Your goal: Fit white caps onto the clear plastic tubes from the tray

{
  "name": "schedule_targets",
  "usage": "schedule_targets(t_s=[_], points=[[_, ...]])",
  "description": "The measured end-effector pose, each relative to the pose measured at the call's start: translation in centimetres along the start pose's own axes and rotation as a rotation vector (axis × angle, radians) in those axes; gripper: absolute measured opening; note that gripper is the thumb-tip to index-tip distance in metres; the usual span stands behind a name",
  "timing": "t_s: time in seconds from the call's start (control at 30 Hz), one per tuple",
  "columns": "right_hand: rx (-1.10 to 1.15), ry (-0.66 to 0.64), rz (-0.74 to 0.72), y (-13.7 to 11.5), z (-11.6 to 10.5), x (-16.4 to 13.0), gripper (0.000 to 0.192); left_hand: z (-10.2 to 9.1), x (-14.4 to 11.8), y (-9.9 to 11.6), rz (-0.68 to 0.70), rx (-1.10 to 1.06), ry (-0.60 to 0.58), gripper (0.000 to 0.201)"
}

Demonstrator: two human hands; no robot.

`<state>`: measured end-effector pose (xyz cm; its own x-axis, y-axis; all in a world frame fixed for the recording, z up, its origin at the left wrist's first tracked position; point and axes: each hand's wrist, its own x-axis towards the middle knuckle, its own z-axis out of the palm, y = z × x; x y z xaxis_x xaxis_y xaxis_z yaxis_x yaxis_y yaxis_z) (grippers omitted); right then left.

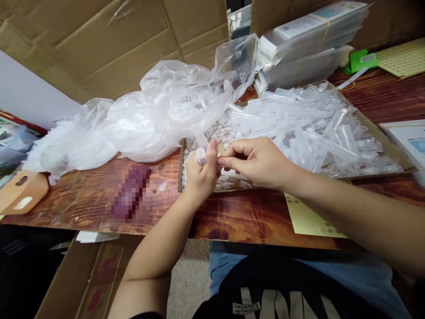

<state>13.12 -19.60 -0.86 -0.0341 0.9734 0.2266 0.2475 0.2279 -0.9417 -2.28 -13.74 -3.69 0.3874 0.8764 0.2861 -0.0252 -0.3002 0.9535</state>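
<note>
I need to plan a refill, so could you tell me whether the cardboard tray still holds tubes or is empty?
Not empty: the cardboard tray is heaped with clear plastic tubes across most of its width.

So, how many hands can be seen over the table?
2. The left hand grips a small clear tube at the cardboard tray; the right hand pinches beside it. No others show.

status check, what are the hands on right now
Left hand fisted around small clear tube. Right hand pinching at its top. Tube pile in cardboard tray behind; plastic bag alongside.
</note>
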Motion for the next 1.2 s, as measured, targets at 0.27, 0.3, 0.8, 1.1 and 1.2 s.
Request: schedule_targets(t_s=[0.27,0.3,0.8,1.1,1.2], points=[[-0.822,-0.251,0.012,1.3,-1.0,1.4,0.010,0.4,1.0,0.5,-0.097,-0.123,0.047,0.067],[-0.925,-0.272,0.007,1.8,-0.5,1.3,0.011,0.3,1.1,0.5,-0.096,-0.107,0.045,0.067],[0.160,0.080,-0.171,1.3,-0.7,1.2,0.023,-0.2,1.1,0.1,-0.193,-0.031,0.065,0.066],[0.150,-0.109,-0.089,2.3,-1.4,1.2,0.018,-0.7,0.6,-0.7,0.063,0.191,0.021,0.061],[0.034,-0.181,-0.128,2.4,-2.1,1.3,0.013,-0.7,0.5,-0.5,0.146,0.262,-0.012,0.060]])
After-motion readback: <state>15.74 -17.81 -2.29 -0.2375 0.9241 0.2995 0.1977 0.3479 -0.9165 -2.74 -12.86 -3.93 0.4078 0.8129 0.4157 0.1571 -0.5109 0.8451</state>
